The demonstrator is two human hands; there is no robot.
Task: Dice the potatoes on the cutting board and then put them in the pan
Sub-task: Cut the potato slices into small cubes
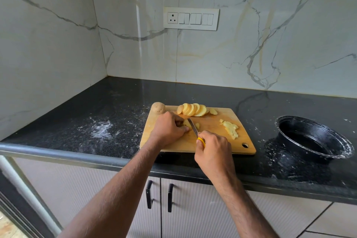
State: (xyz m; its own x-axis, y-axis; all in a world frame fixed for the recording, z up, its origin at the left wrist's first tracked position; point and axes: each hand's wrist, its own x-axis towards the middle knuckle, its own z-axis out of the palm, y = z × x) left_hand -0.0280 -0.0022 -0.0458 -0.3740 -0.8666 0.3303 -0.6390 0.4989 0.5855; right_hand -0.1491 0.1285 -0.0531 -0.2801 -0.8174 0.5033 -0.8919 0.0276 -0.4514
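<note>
Black speckled counter (119, 114), corner position; white powdery smears left of the board and around the pan. Marble-look wall panels (251, 44) behind and to the left, grey and ochre veining. Switch plate (191, 18) on the back wall, one socket plus three switch banks. Grey ribbed cabinets (193, 208) below, two black handles side by side.

Wooden board (212, 131) lies flat near the counter's front edge, hanging hole at its near right corner. Whole potato (158, 108), skin on, sits at the board's far left corner. Slices (193, 109) fanned in an overlapping row along the far edge. Dice (230, 129) heaped on the right side of the board.

Left hand (168, 131) curls down over a slice piece (186, 122) at mid-board, fingertips pinning it. Right hand (212, 149) wraps a yellow knife handle; the knife (193, 127) blade angles away from the person, edge down into the piece just beside the left fingers. A small cut bit (197, 125) lies right of the blade.

Pan (313, 137), black, well right of the board, nothing visible in it, rim dusted white.
</note>
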